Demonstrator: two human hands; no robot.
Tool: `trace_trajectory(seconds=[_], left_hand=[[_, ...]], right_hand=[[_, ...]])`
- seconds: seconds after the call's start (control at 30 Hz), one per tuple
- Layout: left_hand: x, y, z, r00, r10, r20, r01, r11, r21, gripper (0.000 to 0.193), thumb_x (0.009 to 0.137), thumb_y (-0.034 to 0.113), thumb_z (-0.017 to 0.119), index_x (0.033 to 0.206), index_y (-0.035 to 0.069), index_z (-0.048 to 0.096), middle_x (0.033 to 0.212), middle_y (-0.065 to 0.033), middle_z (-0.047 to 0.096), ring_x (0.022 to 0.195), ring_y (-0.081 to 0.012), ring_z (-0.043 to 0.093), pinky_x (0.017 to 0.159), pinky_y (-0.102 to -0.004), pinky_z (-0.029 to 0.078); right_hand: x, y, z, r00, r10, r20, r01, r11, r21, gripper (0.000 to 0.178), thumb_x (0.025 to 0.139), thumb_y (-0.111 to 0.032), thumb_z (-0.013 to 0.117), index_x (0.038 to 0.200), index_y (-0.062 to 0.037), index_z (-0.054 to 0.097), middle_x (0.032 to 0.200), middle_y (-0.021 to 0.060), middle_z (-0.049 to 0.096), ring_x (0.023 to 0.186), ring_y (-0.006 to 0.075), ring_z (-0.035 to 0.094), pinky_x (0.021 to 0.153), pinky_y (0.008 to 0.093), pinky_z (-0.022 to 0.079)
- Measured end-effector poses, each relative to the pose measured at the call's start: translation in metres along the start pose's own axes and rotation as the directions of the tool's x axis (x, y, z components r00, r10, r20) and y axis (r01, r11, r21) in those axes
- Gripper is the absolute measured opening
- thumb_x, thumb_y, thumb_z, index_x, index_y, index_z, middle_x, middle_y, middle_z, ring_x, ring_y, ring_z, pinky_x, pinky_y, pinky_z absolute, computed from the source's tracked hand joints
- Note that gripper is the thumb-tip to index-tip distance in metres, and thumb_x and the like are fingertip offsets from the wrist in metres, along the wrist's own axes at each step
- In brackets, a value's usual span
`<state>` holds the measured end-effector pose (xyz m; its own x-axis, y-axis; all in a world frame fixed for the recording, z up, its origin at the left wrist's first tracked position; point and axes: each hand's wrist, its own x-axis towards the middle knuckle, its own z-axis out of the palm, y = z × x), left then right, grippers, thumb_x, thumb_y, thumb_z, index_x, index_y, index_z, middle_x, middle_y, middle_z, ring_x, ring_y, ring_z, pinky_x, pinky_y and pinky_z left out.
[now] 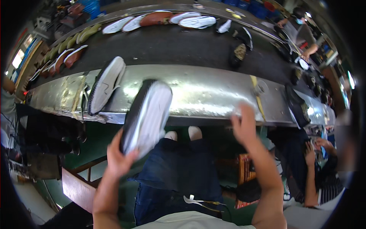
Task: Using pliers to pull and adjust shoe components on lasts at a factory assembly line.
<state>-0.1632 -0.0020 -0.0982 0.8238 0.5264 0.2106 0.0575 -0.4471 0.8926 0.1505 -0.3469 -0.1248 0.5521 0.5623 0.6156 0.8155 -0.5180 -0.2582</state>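
In my left hand (121,154) is a dark shoe (150,114), gripped at its near end and tilted up, with its long white underside facing me and stitches along the edge. My right hand (244,124) is raised over the front edge of the metal ledge (198,89), apart from the shoe. Motion blurs its fingers, so I cannot tell whether they hold anything. Left of the held shoe, a similar white-bottomed shoe (106,86) lies on its side on the ledge. A black shoe (298,107) rests at the ledge's right end.
Beyond the ledge runs a dark conveyor belt (171,49). White-soled shoes (197,22), brown shoes (76,55) and green shoes (89,33) line it. A yellow strap (258,95) crosses the ledge. One co-worker (305,34) stands far right; another's hands (310,152) show nearer.
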Motion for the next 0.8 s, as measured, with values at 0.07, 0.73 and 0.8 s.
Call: trace_trajectory(seconds=[0.07,0.73,0.8], left_hand=[[-0.065,0.01,0.003,0.983,0.095,0.157,-0.113,0.987,0.112,0.099,0.075,0.032,0.089,0.148,-0.012,0.039,0.127,-0.0267,0.065,0.12,-0.0287,0.064,0.105,-0.0396,0.048],[-0.07,-0.027,0.213,0.566,-0.227,0.793,0.576,0.797,-0.183,0.079,0.087,0.03,0.081,0.151,0.001,0.045,0.135,-0.0148,0.062,0.121,-0.0219,0.06,0.102,-0.0348,0.049],[-0.084,0.001,0.181,0.694,-0.187,0.696,0.633,0.619,-0.465,0.084,0.087,0.023,0.083,0.155,0.009,0.038,0.13,-0.0105,0.062,0.117,-0.0202,0.06,0.102,-0.0346,0.048]], right_hand=[[-0.074,-0.081,-0.065,0.842,0.097,0.53,-0.159,0.985,0.073,0.022,0.086,-0.028,0.071,0.085,-0.0072,0.065,0.09,0.016,0.063,0.092,0.04,0.059,0.084,0.0509,0.048],[-0.29,-0.135,-0.143,0.103,-0.012,0.995,-0.809,0.58,0.091,0.057,0.08,-0.022,0.079,0.127,-0.0048,0.05,0.1,0.009,0.062,0.092,0.0207,0.064,0.079,0.0325,0.052],[-0.308,-0.129,-0.143,0.101,-0.076,0.992,-0.964,0.239,0.117,0.054,0.081,-0.012,0.079,0.125,-0.004,0.05,0.097,0.0017,0.057,0.086,0.013,0.058,0.077,0.0268,0.049]])
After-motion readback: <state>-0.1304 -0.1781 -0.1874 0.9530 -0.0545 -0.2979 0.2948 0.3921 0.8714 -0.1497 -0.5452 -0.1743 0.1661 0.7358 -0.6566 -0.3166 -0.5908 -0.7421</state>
